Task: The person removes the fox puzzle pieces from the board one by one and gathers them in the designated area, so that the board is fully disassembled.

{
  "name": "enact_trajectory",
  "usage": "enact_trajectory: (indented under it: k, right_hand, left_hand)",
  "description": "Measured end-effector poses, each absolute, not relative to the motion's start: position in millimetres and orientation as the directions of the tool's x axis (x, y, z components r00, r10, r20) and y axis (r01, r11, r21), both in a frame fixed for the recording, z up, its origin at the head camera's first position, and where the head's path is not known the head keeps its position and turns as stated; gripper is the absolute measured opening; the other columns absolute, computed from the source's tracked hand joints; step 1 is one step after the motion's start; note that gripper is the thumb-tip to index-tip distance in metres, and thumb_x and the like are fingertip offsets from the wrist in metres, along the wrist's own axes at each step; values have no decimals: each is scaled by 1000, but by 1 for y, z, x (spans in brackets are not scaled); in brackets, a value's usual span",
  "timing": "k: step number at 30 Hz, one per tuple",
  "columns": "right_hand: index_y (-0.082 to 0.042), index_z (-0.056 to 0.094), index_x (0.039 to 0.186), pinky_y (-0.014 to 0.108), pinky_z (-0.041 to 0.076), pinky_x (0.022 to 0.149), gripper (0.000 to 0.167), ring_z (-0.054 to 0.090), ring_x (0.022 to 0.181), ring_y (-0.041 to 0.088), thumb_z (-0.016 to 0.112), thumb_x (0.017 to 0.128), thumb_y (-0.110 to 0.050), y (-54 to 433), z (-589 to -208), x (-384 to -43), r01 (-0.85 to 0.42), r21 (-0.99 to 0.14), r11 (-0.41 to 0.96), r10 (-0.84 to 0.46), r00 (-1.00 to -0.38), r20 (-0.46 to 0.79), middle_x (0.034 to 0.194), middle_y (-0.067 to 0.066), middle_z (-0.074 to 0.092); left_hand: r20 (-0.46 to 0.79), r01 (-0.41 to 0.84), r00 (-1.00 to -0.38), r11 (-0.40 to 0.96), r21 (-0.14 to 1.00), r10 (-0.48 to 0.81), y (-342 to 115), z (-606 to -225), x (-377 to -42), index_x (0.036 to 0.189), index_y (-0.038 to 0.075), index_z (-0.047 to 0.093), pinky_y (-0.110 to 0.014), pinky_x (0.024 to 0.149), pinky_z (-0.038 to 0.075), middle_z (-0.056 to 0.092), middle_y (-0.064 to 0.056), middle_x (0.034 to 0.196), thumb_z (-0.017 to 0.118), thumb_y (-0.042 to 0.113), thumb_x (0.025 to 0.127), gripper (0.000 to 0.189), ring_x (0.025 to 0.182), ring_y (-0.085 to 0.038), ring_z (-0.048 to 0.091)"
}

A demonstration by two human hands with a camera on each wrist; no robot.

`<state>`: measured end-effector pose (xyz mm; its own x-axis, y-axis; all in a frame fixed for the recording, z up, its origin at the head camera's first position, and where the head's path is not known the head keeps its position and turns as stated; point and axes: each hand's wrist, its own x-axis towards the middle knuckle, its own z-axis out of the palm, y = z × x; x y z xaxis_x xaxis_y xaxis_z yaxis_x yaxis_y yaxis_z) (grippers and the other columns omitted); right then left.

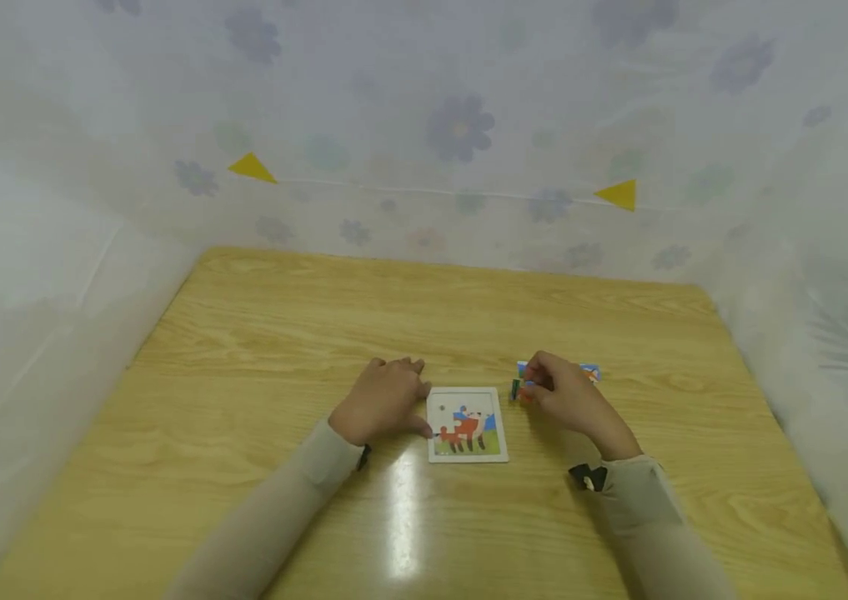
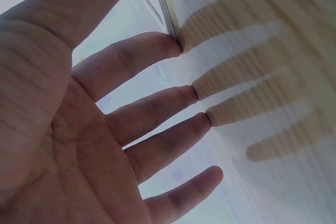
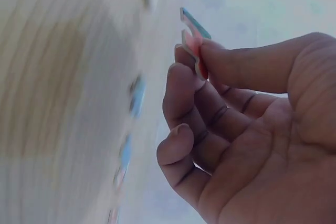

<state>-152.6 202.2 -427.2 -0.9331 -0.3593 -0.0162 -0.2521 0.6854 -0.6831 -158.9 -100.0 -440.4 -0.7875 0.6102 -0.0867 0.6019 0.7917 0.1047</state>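
Note:
A square puzzle board (image 1: 469,458) with a white frame lies on the table. Joined pieces in it show a red and white animal on green grass under blue, and its upper left part is bare. My left hand (image 1: 386,400) is at the board's left side, its fingers extended, index fingertip (image 2: 170,45) right at the board's edge. Between thumb and fingers my right hand (image 1: 566,398) pinches a jigsaw piece (image 3: 195,51) with red and blue-green on it, to the right of the board. The other fingers of that hand curl loosely.
Loose jigsaw pieces (image 1: 590,372) lie on the wooden table (image 1: 318,317) behind the right hand, partly hidden by it. A pale flowered sheet (image 1: 424,125) with two yellow triangles encloses the table at the back and sides.

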Motion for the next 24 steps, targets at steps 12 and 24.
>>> enact_trajectory:
  k: [12,24]
  right_hand:
    - [-6,61,95,30,49,62,11,57,71,16,72,96,-4,222,-443,-159,-259,-586,767,-344,-938,-36,85,3,65]
    - [-4,66,94,38,53,71,9,60,82,20,74,93,0,218,-445,-163,-311,-509,803,-381,-924,-36,93,9,63]
  left_hand:
    - [-110,587,-795,803,106,596,-97,-437,-159,124,23,77,-59,106,45,54,-14,150,79,68,74,67,137,-34,53]
    - [-96,596,-792,797,96,603,-98,-437,-158,120,24,78,-58,103,47,56,-14,149,80,68,73,65,135,-33,55]
